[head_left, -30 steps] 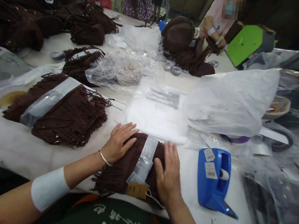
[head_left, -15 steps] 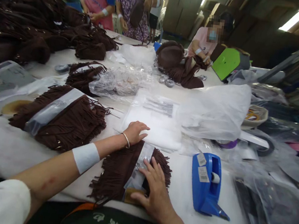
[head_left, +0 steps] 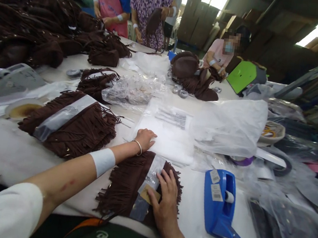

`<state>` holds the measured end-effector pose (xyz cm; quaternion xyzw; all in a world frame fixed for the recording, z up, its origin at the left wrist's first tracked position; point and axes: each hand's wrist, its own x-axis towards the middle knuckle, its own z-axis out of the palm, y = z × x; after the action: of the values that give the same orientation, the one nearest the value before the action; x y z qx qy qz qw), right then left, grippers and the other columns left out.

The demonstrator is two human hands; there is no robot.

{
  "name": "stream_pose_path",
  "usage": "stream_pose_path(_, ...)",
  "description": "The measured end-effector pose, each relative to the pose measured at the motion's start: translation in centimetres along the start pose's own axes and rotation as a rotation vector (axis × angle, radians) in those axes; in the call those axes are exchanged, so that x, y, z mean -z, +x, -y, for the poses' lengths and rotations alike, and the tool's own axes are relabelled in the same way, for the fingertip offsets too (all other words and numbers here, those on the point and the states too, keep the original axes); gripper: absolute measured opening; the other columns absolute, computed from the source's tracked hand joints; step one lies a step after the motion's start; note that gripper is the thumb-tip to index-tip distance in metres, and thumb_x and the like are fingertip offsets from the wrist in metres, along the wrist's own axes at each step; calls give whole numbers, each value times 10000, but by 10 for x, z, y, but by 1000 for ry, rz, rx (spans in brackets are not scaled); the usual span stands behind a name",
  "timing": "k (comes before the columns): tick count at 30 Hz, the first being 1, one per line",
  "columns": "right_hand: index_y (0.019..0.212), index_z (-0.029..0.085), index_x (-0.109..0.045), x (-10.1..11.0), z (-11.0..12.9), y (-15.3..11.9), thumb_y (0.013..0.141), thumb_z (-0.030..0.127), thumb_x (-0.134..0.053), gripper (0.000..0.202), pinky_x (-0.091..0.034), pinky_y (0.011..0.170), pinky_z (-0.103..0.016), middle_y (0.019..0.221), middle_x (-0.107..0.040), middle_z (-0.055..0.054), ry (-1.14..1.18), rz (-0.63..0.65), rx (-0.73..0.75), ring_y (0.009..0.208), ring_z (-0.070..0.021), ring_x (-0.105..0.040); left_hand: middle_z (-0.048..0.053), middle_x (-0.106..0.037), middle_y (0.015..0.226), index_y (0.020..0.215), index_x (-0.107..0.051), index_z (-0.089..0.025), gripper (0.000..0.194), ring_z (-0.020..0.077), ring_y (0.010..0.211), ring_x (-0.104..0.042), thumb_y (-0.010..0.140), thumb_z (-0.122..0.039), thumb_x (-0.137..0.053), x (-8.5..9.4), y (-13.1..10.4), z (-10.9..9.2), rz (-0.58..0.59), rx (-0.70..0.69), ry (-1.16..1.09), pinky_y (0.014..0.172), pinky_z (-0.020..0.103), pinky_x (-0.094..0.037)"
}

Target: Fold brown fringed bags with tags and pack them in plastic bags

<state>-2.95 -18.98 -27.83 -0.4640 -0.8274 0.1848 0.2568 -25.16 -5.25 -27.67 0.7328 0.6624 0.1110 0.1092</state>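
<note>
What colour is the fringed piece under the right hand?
The fringed piece is dark brown, best seen in the head view.

Heaped brown bags (head_left: 40,48), a long worktable (head_left: 188,211) and, dimly, probably cartons (head_left: 204,22) show a workshop.

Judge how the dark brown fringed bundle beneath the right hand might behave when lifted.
The fringed bundle would probably flex at its edges, which are cut into thin strips. Those strips would likely dangle and sway. The glossy, translucent plastic band across it may prove slippery.

Single head-worn view, facing forward and down, close above the worktable (head_left: 191,202)
</note>
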Motion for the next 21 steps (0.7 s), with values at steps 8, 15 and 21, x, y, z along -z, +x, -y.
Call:
stream_pose_path(8, 1454, 271, -203, -9, -3, -4, 911, 269, -440, 592, -341, 1083, -519, 1512, -240, -15, -145, 326, 175, 1391, -245, -220, 121, -615, 1036, 922, -648, -156, 120, 243, 999, -545, 840, -145, -561, -8, 30, -1, 158, -269, 110, 823, 341, -437)
stream_pose_path(15, 1447, 309, -217, -15, -5, -4, 904, 299, -462, 595, -380, 1063, -519, 1492, -273, 9, -123, 264, 157, 1374, -252, -259, 141, -596, 1066, 1024, -599, -143, 406, 288, 997, -546, 736, -407, -707, -7, 43, -7, 194, -294, 130, 833, 379, -456)
stream_pose_path(21, 1424, 302, -297, 14, -4, 7, 894, 291, -491, 564, -416, 1037, -494, 1456, -373, -18, -41, 221, 203, 1353, -265, -318, 124, -674, 859, 776, -667, -146, 134, 246, 848, -624, 819, -203, -553, -5, 49, -11, 260, -327, 126, 724, 327, -474)
